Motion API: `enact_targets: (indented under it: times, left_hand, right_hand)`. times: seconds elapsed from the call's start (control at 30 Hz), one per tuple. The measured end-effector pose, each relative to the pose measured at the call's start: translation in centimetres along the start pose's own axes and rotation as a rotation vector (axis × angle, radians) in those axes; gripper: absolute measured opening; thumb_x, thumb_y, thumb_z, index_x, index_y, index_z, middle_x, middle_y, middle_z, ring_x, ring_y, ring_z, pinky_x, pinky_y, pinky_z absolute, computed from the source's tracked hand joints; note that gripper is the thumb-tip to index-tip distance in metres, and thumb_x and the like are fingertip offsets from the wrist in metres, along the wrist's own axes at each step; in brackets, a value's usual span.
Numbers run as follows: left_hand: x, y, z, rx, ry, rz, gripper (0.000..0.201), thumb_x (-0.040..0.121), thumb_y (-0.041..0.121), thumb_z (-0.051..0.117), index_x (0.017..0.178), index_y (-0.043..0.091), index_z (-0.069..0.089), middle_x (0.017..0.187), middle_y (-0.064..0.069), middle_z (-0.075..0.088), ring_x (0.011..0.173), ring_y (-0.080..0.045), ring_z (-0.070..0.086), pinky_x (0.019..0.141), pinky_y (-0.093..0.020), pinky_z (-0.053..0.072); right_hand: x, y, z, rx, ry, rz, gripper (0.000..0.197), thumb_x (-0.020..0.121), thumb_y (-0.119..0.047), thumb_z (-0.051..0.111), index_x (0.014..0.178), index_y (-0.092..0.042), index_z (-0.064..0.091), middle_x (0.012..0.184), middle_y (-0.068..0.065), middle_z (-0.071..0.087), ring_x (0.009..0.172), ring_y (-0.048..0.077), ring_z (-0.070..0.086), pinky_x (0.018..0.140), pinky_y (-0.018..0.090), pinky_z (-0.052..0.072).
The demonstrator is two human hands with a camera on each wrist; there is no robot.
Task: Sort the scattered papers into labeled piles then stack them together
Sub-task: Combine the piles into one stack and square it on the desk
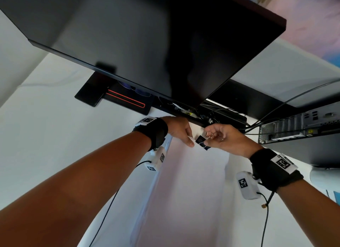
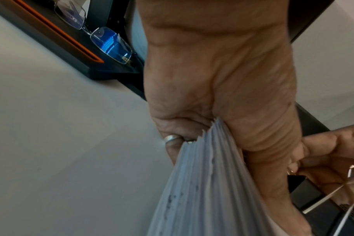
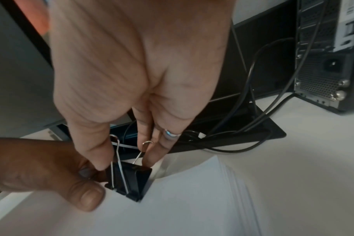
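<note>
A thick stack of white papers [image 1: 187,182] is held up over the desk, its sheet edges fanned in the left wrist view [image 2: 202,183]. My left hand [image 1: 181,131] grips the stack's far edge, thumb on top [image 3: 89,199]. A black binder clip [image 3: 129,180] with silver wire handles sits on that same edge of the papers [image 3: 192,199], right beside the thumb. My right hand [image 1: 220,136] pinches the clip's [image 1: 202,141] wire handles between thumb and fingers. In the left wrist view the clip [image 2: 307,196] shows at lower right.
A dark monitor [image 1: 147,40] hangs close above both hands. Behind them lie its stand base [image 1: 114,97] with a red line, a pair of glasses [image 2: 109,43], a tangle of black cables [image 3: 253,115] and a computer tower [image 1: 298,128] at right. The desk [image 1: 46,117] is white.
</note>
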State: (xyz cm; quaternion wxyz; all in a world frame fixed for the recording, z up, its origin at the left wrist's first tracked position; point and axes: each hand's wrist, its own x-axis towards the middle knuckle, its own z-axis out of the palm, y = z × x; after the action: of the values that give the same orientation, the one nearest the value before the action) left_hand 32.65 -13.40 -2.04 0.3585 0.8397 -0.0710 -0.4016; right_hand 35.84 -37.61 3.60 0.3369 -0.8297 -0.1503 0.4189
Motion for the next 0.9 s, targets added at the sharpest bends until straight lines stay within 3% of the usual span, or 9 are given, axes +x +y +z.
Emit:
enact_targets:
  times: [0.13,0.27,0.4,0.53,0.6,0.67,0.77,0.83,0.9]
  left_hand:
    - [0.2,0.0,-0.1,0.025,-0.011,-0.010,0.047,0.081,0.058,0.082,0.117,0.029,0.079,0.101,0.016,0.073,0.086,0.000,0.060,0.088,-0.025,0.048]
    - [0.4,0.0,-0.1,0.037,-0.009,-0.001,0.050,0.082,0.057,0.081,0.121,0.026,0.078,0.104,0.015,0.073,0.087,-0.002,0.060,0.089,-0.024,0.047]
    - [0.4,-0.1,-0.1,0.021,-0.011,0.011,0.050,0.083,0.055,0.081,0.121,0.024,0.078,0.093,0.018,0.071,0.081,0.000,0.059,0.081,-0.021,0.044]
    - [0.4,-0.1,-0.1,0.025,-0.025,0.015,0.052,0.084,0.055,0.081,0.124,0.022,0.076,0.109,0.012,0.075,0.086,-0.001,0.062,0.084,-0.022,0.046]
    - [0.3,-0.1,-0.2,0.029,-0.026,0.016,0.051,0.084,0.055,0.081,0.123,0.023,0.076,0.112,0.011,0.075,0.090,-0.004,0.063,0.086,-0.023,0.047]
    - [0.3,-0.1,-0.2,0.028,-0.027,0.015,0.050,0.084,0.055,0.081,0.122,0.023,0.077,0.112,0.011,0.075,0.090,-0.003,0.063,0.087,-0.023,0.048]
    - [0.1,0.0,-0.3,0.034,-0.024,0.016,0.051,0.083,0.056,0.081,0.122,0.023,0.077,0.110,0.013,0.074,0.089,-0.003,0.063,0.087,-0.023,0.047]
    - [-0.1,0.1,-0.2,0.031,-0.005,0.024,0.049,0.085,0.055,0.080,0.120,0.022,0.077,0.102,0.015,0.074,0.085,-0.004,0.062,0.079,-0.020,0.046]
    - [-0.3,0.2,0.1,0.042,0.025,0.047,0.042,0.088,0.052,0.079,0.115,0.019,0.079,0.083,0.016,0.069,0.070,-0.004,0.056,0.067,-0.017,0.043]
  right_hand:
    - [0.4,0.1,0.1,0.018,-0.008,0.064,0.046,0.084,-0.032,0.088,0.126,-0.033,0.071,0.110,-0.006,0.076,0.102,0.007,0.074,0.101,0.031,0.055]
    - [0.7,0.7,0.3,0.156,0.023,0.118,0.040,0.082,-0.023,0.090,0.120,-0.021,0.076,0.112,-0.003,0.079,0.109,0.010,0.074,0.105,0.030,0.054]
    - [0.6,1.2,0.1,0.345,0.003,0.176,0.029,0.085,-0.007,0.085,0.113,-0.011,0.079,0.110,0.008,0.080,0.108,0.020,0.074,0.103,0.033,0.054]
    - [0.3,1.7,-0.7,0.396,-0.041,0.182,0.051,0.073,-0.019,0.089,0.122,-0.009,0.075,0.117,0.009,0.079,0.118,0.022,0.072,0.104,0.034,0.052]
    - [0.1,1.8,-1.1,0.358,-0.054,0.151,0.052,0.074,-0.022,0.090,0.122,-0.011,0.076,0.118,0.007,0.079,0.118,0.022,0.072,0.101,0.032,0.052]
    - [-0.3,1.3,-1.4,0.283,-0.053,0.094,0.048,0.075,-0.021,0.090,0.121,-0.013,0.077,0.116,0.004,0.079,0.116,0.020,0.073,0.101,0.032,0.053]
    - [-0.4,0.3,-1.9,0.206,0.015,0.019,0.047,0.066,-0.021,0.092,0.110,-0.011,0.079,0.104,0.007,0.081,0.103,0.022,0.077,0.096,0.033,0.058]
    - [-0.2,-0.2,-1.9,0.119,0.048,-0.033,0.043,0.062,-0.025,0.095,0.102,-0.016,0.081,0.096,0.006,0.080,0.095,0.023,0.077,0.092,0.036,0.060]
    - [0.0,-0.6,-1.6,-0.010,0.056,-0.093,0.034,0.064,-0.025,0.097,0.094,-0.024,0.080,0.089,0.001,0.079,0.088,0.018,0.076,0.085,0.036,0.061]
